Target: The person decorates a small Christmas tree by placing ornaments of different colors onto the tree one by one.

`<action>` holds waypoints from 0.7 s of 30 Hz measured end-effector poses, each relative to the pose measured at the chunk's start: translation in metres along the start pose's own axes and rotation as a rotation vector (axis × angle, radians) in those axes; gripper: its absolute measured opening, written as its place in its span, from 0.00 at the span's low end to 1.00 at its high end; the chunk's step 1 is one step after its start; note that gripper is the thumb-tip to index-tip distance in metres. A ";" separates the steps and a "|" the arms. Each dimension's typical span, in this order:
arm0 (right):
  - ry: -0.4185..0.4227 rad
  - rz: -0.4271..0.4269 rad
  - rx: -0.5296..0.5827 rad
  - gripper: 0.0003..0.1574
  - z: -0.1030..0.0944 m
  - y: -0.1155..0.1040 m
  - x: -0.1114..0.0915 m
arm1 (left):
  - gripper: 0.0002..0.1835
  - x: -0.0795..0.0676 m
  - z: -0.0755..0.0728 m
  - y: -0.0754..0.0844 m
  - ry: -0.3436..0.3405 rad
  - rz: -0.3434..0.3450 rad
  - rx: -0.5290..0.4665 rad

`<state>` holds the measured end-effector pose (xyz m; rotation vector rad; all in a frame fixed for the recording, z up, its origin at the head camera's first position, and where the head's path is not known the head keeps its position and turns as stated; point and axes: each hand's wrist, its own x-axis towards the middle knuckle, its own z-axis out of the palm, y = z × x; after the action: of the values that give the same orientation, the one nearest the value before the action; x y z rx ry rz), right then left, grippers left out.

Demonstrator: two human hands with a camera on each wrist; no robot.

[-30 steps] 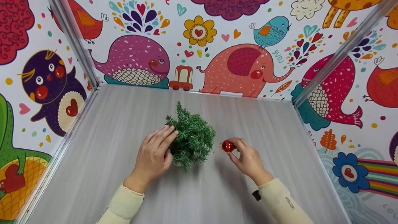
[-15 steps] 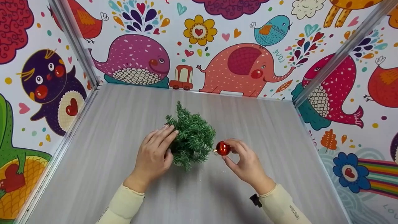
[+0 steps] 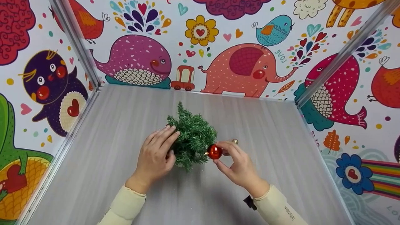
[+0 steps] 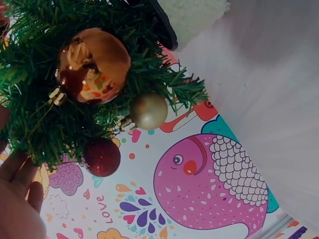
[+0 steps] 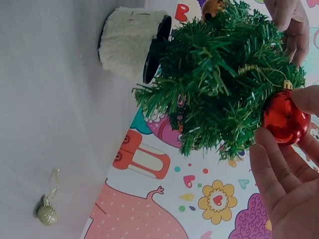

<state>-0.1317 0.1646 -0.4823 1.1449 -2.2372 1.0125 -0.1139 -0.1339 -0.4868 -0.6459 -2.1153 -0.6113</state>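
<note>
A small green Christmas tree stands on the table in a fuzzy white pot. My left hand rests on the tree's left side, fingers nearly straight among the branches. My right hand pinches a shiny red bauble at the tree's right side. In the right wrist view, the bauble's gold cap carries a thin gold loop that lies against the needles. A copper bauble, a pale gold bauble and a dark red glitter bauble hang on the tree.
A small gold glitter bauble with its string lies on the grey table, just beyond the right hand. Printed cartoon panels wall in the back and both sides, with metal strips at the corners.
My right hand has moved left with the red bauble, bringing it up to the tree. The small gold bauble now shows behind that hand. The left hand and the tree stay put.
</note>
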 end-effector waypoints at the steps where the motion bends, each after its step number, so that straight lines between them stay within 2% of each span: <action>1: 0.001 0.000 0.007 0.33 0.001 -0.001 0.000 | 0.30 0.000 0.000 0.000 0.003 0.001 -0.002; 11: 0.003 0.008 0.026 0.32 0.006 -0.006 0.002 | 0.30 0.003 0.001 0.008 0.028 0.018 -0.006; 17: 0.002 0.016 0.048 0.32 0.009 -0.008 0.004 | 0.31 0.005 0.004 0.014 0.076 0.089 -0.015; 21: -0.001 0.017 0.059 0.32 0.011 -0.011 0.005 | 0.27 0.006 0.007 0.019 0.103 0.156 0.001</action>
<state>-0.1264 0.1492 -0.4817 1.1527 -2.2347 1.0923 -0.1093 -0.1140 -0.4820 -0.7547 -1.9494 -0.5448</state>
